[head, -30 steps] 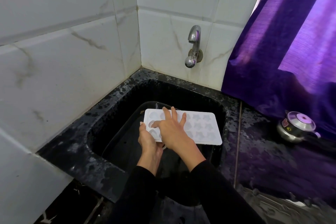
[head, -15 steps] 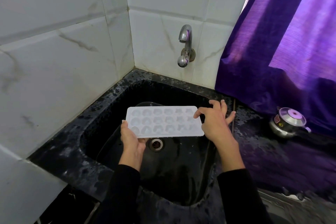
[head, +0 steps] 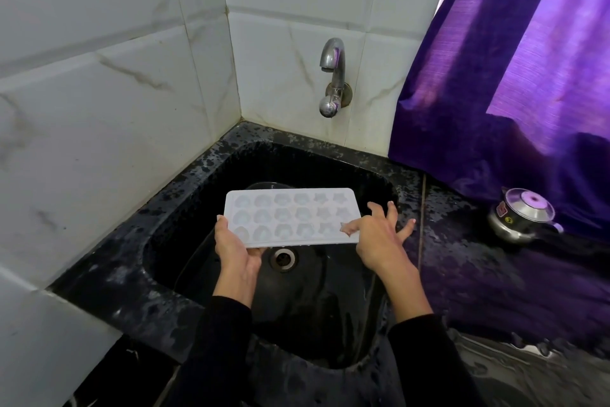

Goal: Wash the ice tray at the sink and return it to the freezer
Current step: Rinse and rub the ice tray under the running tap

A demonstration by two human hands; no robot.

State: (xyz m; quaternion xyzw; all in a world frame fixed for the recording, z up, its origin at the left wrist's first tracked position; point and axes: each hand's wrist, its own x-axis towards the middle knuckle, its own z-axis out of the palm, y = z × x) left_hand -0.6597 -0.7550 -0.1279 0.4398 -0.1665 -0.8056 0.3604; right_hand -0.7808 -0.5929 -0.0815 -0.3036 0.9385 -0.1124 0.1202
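Over the sink, L hand under tray at its near-left corner: thumb on rim, fingers curled below, gripping. R hand at tray's right short edge, fingers spread and straight, one fingertip touching near-right corner; open, no grip yet. Tray held roughly level, cavities up, above drain, well below tap. No water seen running from spout. Basin and counter wet and speckled. Small steel pot w/ lid on counter to the right, near purple curtain; well apart from tray.

Step in hand, by the look of it: getting a second hold on tray for rinsing or turning. Advice: close R thumb on rim and fingers under right edge before moving, since thin wet plastic likely flexes and slips w/ one-corner support. Keep tray over basin so drips fall in. If rinsing more, R hand to tap knob first while L holds steady, then tilt tray under spout so water sweeps each cavity and runs off one end. Tip upside down, shake off over drain before heading to freezer. Freezer not in view.
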